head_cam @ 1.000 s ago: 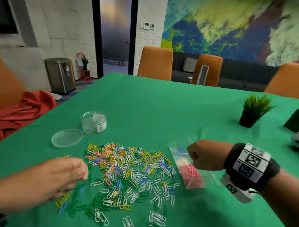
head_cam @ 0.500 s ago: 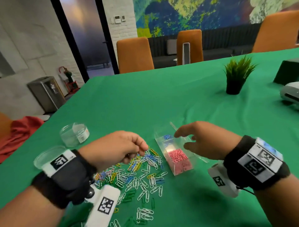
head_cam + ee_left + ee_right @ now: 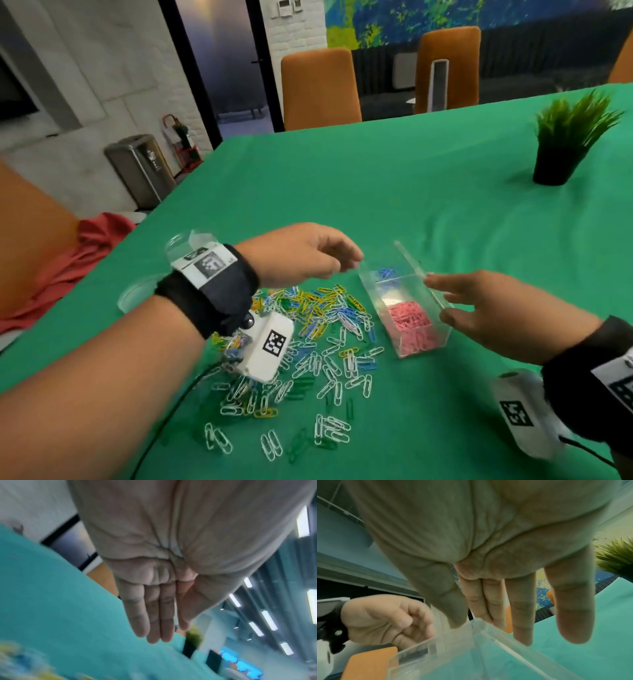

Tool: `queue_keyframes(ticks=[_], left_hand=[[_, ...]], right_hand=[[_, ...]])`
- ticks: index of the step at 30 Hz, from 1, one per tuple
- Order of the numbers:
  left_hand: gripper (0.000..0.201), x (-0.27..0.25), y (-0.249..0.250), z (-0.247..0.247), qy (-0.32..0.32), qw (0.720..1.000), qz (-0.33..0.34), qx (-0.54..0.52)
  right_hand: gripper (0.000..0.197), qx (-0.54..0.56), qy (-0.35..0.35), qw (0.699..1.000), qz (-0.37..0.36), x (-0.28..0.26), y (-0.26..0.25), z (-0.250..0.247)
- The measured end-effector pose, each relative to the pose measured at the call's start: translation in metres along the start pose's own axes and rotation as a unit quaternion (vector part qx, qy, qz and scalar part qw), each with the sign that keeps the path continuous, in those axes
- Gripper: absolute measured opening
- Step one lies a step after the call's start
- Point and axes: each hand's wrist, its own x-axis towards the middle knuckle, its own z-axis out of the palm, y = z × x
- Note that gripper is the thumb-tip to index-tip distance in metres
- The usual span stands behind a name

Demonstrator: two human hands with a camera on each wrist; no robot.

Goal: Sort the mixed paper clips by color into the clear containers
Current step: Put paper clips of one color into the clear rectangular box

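Your left hand [image 3: 301, 253]: fingers relaxed, holding nothing, over the divided clear box [image 3: 404, 301].
Your right hand [image 3: 493, 308]: fingers spread, released, beside it.

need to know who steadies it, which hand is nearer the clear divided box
Right. The right hand has fingertips at the clear divided box's right wall; the left hand hovers just off its far-left corner.
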Motion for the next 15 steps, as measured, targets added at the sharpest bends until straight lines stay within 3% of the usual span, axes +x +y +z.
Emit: queue_keyframes(ticks=[2, 5, 7, 10, 12, 15], left_hand=[[0.027, -0.026, -0.040, -0.026, 0.030, 0.990, -0.055, 0.124], [0.029, -0.068, -0.102, -0.048, 0.007, 0.928, -0.181, 0.325], [0.033, -0.091, -0.127, -0.051, 0.004, 0.909, -0.218, 0.356], [0.040, -0.112, -0.144, -0.045, 0.017, 0.916, -0.193, 0.350], [0.037, -0.118, -0.148, -0.042, 0.032, 0.922, -0.183, 0.341], [0.020, -0.119, -0.152, -0.042, 0.047, 0.915, -0.200, 0.346]], right_hand=[[0.053, -0.018, 0.010, 1.000, -0.003, 0.000, -0.002, 0.001], [0.053, -0.027, 0.022, 0.999, 0.004, 0.001, -0.006, 0.006], [0.053, -0.047, 0.027, 0.998, 0.027, 0.003, -0.009, 0.009], [0.051, -0.117, 0.063, 0.990, 0.050, 0.009, -0.019, 0.010], [0.050, -0.178, 0.122, 0.976, 0.015, 0.015, -0.037, 0.007], [0.046, -0.193, 0.188, 0.957, -0.105, 0.025, -0.087, 0.005]])
